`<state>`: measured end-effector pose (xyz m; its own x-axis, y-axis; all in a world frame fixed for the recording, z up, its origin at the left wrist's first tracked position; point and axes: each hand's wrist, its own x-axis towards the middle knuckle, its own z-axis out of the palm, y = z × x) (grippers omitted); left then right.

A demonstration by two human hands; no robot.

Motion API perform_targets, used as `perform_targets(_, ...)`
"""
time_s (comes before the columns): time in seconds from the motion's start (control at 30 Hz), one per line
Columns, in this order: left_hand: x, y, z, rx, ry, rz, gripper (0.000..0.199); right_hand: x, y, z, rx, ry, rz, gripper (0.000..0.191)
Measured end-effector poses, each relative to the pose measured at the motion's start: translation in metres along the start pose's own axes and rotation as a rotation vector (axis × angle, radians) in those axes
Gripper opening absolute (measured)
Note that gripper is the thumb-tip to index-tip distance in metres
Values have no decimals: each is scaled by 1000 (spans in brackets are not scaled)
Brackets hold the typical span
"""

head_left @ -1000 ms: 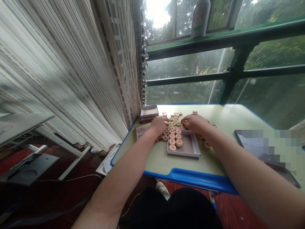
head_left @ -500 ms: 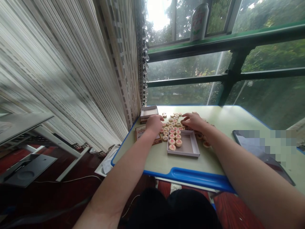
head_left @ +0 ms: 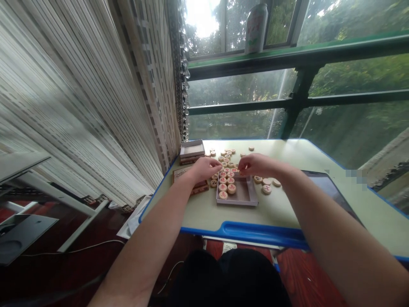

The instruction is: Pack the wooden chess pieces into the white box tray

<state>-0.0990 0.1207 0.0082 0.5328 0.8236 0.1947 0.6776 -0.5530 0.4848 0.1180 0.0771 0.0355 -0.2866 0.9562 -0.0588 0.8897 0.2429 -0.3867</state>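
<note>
Round wooden Chinese chess pieces lie in a shallow cardboard box (head_left: 247, 197), in rows along its left side; a piece (head_left: 223, 195) with a red character sits at the near left corner. More pieces are spread behind and to the right, among them a loose piece (head_left: 266, 189). My right hand (head_left: 255, 164) is closed above the box's far edge, fingertips pointing down and pinched on a chess piece, mostly hidden. My left hand (head_left: 204, 167) reaches over the loose pieces left of the box, its fingers together; whatever is in them is hidden.
Left of the pieces lies a patterned brown box (head_left: 182, 174), with a shallow light tray (head_left: 192, 148) behind it. A dark tablet (head_left: 329, 189) lies on the right of the blue-edged table (head_left: 198, 213). A can (head_left: 256, 29) stands on the window ledge.
My right hand has moved from the far pieces toward the box's far edge, and its fingers have closed. My left hand has shifted right, nearer the box. The view has turned slightly right.
</note>
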Motion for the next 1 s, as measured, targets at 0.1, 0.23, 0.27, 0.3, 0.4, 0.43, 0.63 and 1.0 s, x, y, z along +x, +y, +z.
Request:
perform_targets(0.1,-1,2,2,8,-39,60,29,2,1,4,-81,-48,13,17)
perform_targets(0.23,0,2,4,37,-22,55,25,2,3,4,-80,-52,18,18)
perform_targets(0.27,0,2,4,47,-23,46,25,2,4,4,-79,-59,15,17)
perform_targets(0.3,0,2,4,57,-28,39,25,2,4,4,-84,-71,11,16)
perform_targets(0.4,0,2,4,81,-44,30,24,0,4,5,-125,-116,-2,13)
perform_targets(0.43,0,2,4,88,-46,28,24,0,3,6,-140,-124,-4,12)
perform_targets(0.63,0,2,4,133,-49,24,24,-7,-6,6,-141,-160,-13,11)
perform_targets(1.0,-1,1,3,113,-68,4,19,5,2,9,-329,-51,132,25)
